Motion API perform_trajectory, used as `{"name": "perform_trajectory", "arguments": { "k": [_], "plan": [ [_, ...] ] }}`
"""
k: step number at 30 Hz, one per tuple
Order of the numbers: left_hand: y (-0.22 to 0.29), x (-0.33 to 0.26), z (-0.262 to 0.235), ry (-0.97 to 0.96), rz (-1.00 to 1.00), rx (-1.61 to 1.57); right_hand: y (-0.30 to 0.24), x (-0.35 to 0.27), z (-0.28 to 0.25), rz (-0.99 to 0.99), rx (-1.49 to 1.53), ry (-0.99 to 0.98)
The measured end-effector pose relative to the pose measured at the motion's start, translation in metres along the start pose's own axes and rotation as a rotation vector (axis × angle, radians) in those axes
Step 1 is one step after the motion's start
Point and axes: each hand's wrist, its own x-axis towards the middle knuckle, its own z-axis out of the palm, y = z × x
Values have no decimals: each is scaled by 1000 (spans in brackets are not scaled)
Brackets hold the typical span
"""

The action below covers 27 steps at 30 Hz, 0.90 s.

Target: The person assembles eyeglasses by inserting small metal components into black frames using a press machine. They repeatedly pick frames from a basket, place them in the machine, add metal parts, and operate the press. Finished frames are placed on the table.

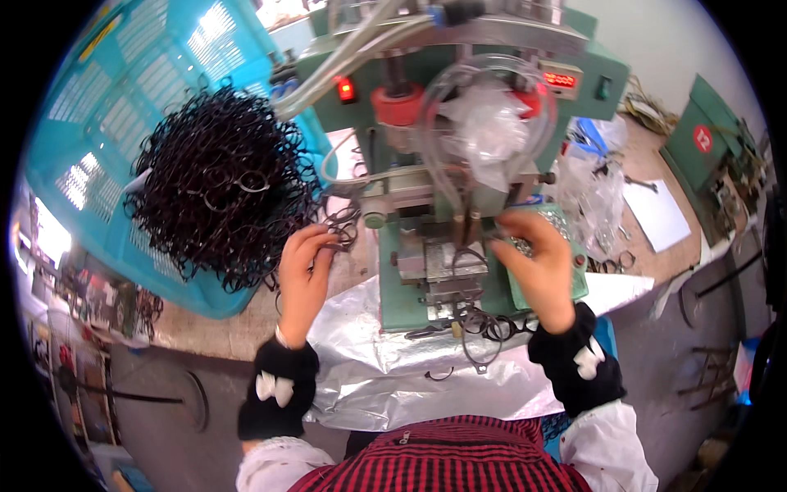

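My left hand [302, 275] is beside the basket, with its fingers drawn together at the edge of a small cluster of black rings [343, 225]. Its fingertips seem to pinch one of these thin, tailed rings. Over on the right, my right hand [537, 266] is slightly blurred, its thumb and forefinger apart beside the metal fixture [451, 266] of a green press. Nothing shows between those fingers. A dark ring sits at the fixture, and several more rings [484, 328] lie or hang at the front edge of the press base.
A turquoise basket [90, 176] at the left bears a large heap of black rings [217, 193]. Clear hoses and a plastic bag [488, 127] hang before the press. A green tray [574, 283] with small metal parts stands right of the fixture. Silver foil [369, 369] covers the table's front.
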Motion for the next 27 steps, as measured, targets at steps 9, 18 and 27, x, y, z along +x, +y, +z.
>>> {"name": "perform_trajectory", "arguments": {
  "k": [9,18,27],
  "plan": [
    [73,-19,10,280,-484,-703,-4,-8,26,191,357,98],
    [72,67,16,236,192,-900,-35,-15,39,291,596,111],
    [120,21,51,-35,802,-155,73,-24,-57,-98,-992,132]
  ]
}}
